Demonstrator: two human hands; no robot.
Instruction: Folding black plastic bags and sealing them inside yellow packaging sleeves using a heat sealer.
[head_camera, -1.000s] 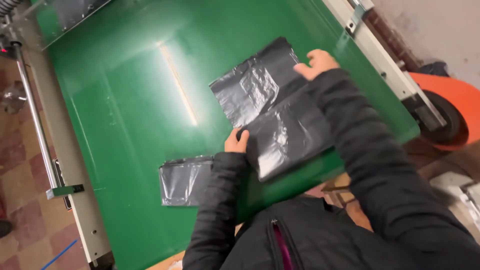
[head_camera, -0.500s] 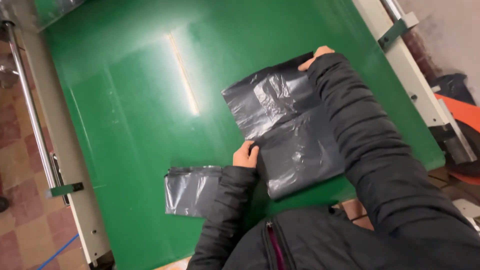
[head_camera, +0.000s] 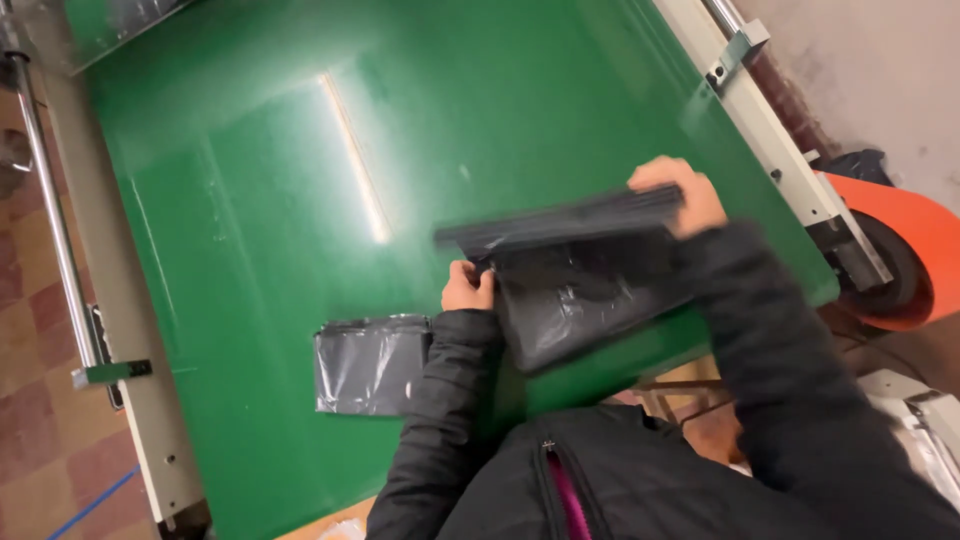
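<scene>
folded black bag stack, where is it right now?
In the head view, the folded black bag stack lies flat on the green table near its front edge, just left of the left sleeve, apart from the black bag both hands hold.

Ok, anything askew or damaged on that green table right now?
Nothing stands out. Both hands, left and right, hold a black bag mid-fold on the table; a folded bag lies flat beside it, no tears visible.
</scene>
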